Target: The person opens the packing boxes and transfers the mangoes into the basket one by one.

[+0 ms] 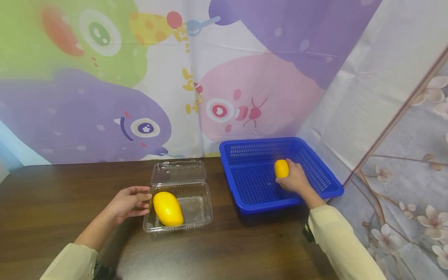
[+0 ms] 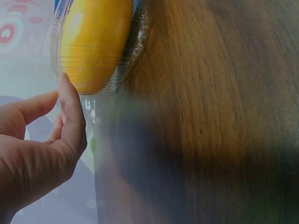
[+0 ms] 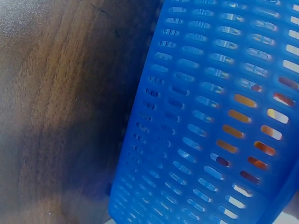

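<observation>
My left hand [image 1: 129, 204] is at the left edge of a clear plastic clamshell box [image 1: 196, 226], its rim between thumb and fingers. The left wrist view shows the thumb and fingertips of this hand [image 2: 51, 140] at that rim. A large yellow mango [image 1: 168, 209] lies in the box's left half, and the hinged lid [image 1: 178, 172] lies folded back behind. In the blue plastic basket [image 1: 245, 202], my right hand [image 1: 295, 179] grips a second, smaller-looking mango [image 1: 281, 168]. Through the basket's slots [image 3: 201, 116] in the right wrist view, orange-yellow patches show; the right fingers are mostly hidden there.
Both containers stand on a dark wooden table [image 1: 224, 249]. Behind it hangs a cartoon-printed cloth [image 1: 175, 77]. A flower-patterned cloth [image 1: 402, 186] closes off the right side, close to the basket's right rim.
</observation>
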The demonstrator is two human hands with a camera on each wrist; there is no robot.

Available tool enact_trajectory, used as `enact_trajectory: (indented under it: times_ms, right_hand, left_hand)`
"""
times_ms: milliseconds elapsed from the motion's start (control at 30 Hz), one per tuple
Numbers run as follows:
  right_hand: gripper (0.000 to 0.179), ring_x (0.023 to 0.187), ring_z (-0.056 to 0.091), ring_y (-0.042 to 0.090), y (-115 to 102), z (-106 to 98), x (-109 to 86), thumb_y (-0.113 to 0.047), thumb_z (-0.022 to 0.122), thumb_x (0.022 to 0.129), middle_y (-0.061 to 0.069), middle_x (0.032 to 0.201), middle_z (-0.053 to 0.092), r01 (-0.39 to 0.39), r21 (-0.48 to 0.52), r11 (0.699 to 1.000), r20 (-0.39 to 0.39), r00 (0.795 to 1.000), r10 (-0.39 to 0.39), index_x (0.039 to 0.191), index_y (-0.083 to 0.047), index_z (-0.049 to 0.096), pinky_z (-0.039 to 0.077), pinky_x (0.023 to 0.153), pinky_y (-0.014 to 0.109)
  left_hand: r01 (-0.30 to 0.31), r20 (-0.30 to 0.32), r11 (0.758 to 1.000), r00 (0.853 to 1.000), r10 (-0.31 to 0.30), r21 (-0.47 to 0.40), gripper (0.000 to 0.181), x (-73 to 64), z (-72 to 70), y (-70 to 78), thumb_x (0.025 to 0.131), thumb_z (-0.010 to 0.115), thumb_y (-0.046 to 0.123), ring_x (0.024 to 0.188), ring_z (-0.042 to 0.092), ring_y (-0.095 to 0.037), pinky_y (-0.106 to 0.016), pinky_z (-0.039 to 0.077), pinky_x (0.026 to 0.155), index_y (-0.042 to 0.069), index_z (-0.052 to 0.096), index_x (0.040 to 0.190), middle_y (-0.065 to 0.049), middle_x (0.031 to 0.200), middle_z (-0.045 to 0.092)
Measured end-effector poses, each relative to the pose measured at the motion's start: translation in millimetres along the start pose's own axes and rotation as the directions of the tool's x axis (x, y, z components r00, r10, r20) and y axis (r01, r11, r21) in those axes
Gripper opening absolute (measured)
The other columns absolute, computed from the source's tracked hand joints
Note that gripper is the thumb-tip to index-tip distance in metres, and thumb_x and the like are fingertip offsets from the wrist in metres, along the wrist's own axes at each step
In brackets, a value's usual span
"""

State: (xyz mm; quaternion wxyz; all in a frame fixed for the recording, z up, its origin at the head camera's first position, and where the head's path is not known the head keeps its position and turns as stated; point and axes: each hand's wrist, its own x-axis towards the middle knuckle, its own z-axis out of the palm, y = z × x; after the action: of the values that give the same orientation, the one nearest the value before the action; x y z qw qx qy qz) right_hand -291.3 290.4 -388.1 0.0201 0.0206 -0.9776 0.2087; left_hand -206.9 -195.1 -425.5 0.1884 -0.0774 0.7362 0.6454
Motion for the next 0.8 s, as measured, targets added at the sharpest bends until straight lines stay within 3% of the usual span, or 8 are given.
enact_trajectory:
  times_ms: [800]
  right_hand:
    - [0.085, 0.111, 0.043, 0.045, 9.2, -2.5, 10.0, -0.023, 0.068, 0.078, 0.036, 0.129, 0.036, -0.036, -0.005, 0.999, 0.051, 0.998, 0.036, 0.142, 0.01, 0.022, 0.044, 0.093, 0.056]
  left_hand:
    - [0.003, -0.001, 1.0, 1.0, -0.003, 0.01, 0.056, 0.8, -0.8, -1.7, 0.094, 0.055, 0.017, 0.078, 0.057, -0.013, -0.031, 0.06, 0.074, -0.007, 0.03, 0.139, -0.008, 0.104, 0.052]
